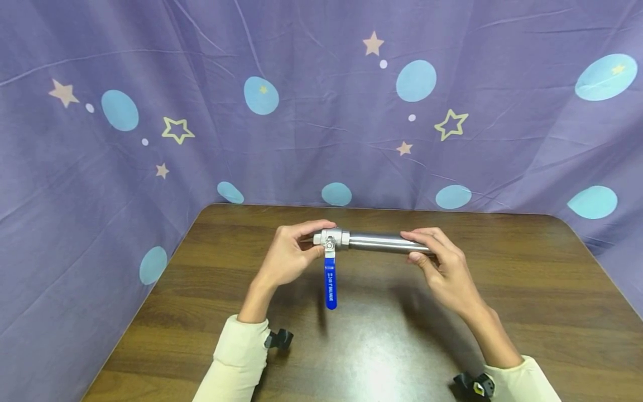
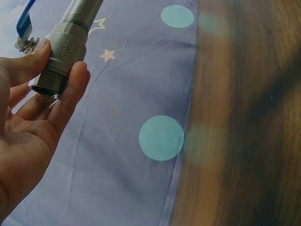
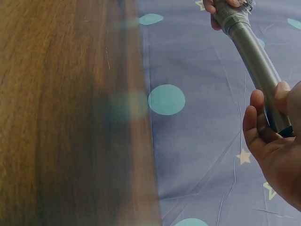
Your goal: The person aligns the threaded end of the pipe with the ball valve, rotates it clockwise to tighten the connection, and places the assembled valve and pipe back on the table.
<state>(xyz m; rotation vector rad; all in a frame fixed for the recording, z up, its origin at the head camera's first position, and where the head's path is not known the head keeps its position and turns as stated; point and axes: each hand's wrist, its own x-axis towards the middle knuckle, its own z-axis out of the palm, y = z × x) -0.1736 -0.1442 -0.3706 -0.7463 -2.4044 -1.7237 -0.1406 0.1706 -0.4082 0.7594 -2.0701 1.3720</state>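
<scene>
My left hand point(image 1: 291, 254) grips the body of a metal ball valve point(image 1: 331, 237) between thumb and fingers. A blue lever handle point(image 1: 330, 285) hangs from the valve toward me. A shiny steel pipe point(image 1: 377, 242) runs rightward from the valve's end, joined at its threads, as the left wrist view shows. Near the pipe's far end, my right hand point(image 1: 447, 271) pinches it between thumb and fingers. Both pieces are held level above the table. The valve's open end point(image 2: 49, 89) faces my left palm, and the pipe's end point(image 3: 283, 131) sits within the right hand.
Below the hands lies a brown wooden table point(image 1: 201, 335), with shadows of the hands on it. Behind and to the sides hangs a purple curtain point(image 1: 301, 139) printed with stars and blue spots. Black wrist mounts point(image 1: 279, 339) sit by both sleeves.
</scene>
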